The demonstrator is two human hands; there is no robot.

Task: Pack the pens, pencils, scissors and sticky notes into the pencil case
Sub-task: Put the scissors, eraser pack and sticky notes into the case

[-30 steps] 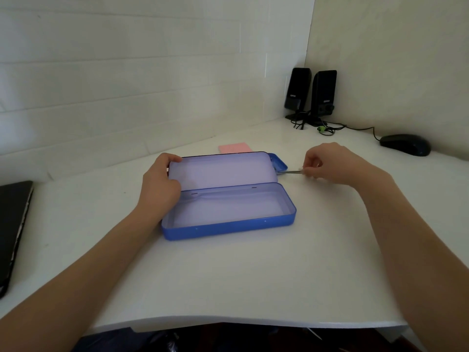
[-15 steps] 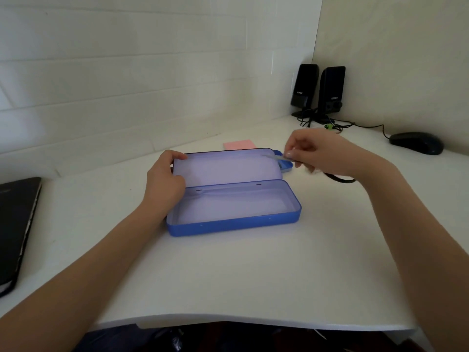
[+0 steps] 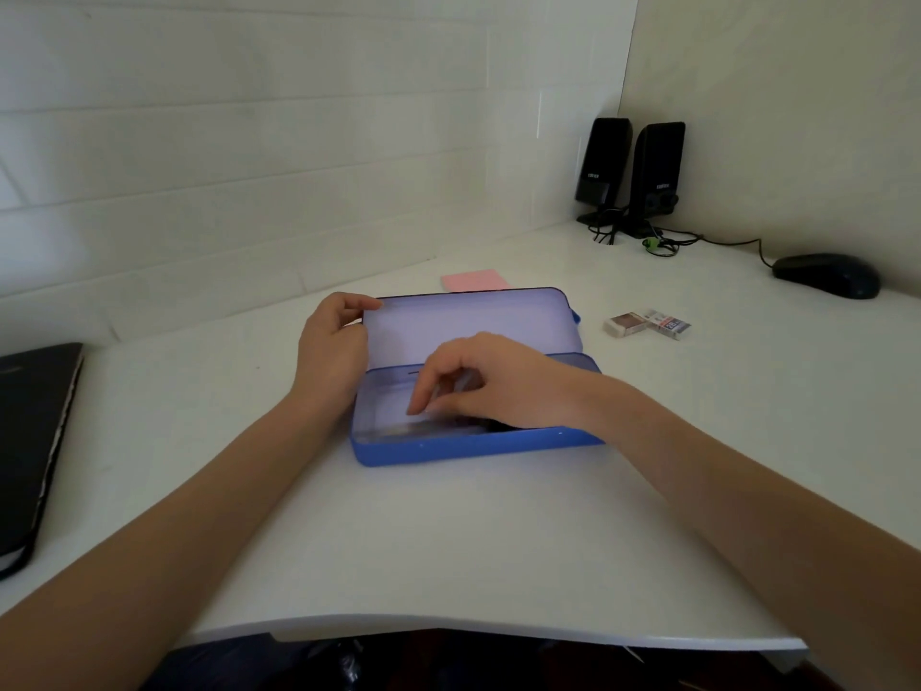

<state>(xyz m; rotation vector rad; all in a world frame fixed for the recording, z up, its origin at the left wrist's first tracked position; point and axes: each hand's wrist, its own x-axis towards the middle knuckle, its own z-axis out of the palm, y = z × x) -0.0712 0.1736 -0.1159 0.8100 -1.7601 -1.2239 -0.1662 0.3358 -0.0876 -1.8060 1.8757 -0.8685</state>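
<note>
The blue pencil case (image 3: 463, 448) lies open mid-desk, its lid (image 3: 473, 324) upright. My left hand (image 3: 331, 346) grips the lid's left edge. My right hand (image 3: 493, 386) reaches down into the tray, fingers curled onto the scissors (image 3: 498, 426), which lie along the front wall with the dark handles to the right and the blades blurred to the left. Pink sticky notes (image 3: 473, 280) sit on the desk just behind the lid. A small blue thing (image 3: 576, 316) peeks out behind the lid's right end. No pens or pencils are visible.
An eraser (image 3: 625, 324) and a small labelled packet (image 3: 669, 324) lie right of the case. Two black speakers (image 3: 630, 177) with cables stand in the far corner, a black mouse (image 3: 825, 275) near the right wall, a dark laptop (image 3: 35, 441) at the left edge.
My right hand picked the scissors up from the desk right of the case, carried them over the lid and lowered them into the tray. My left hand stayed on the lid.
</note>
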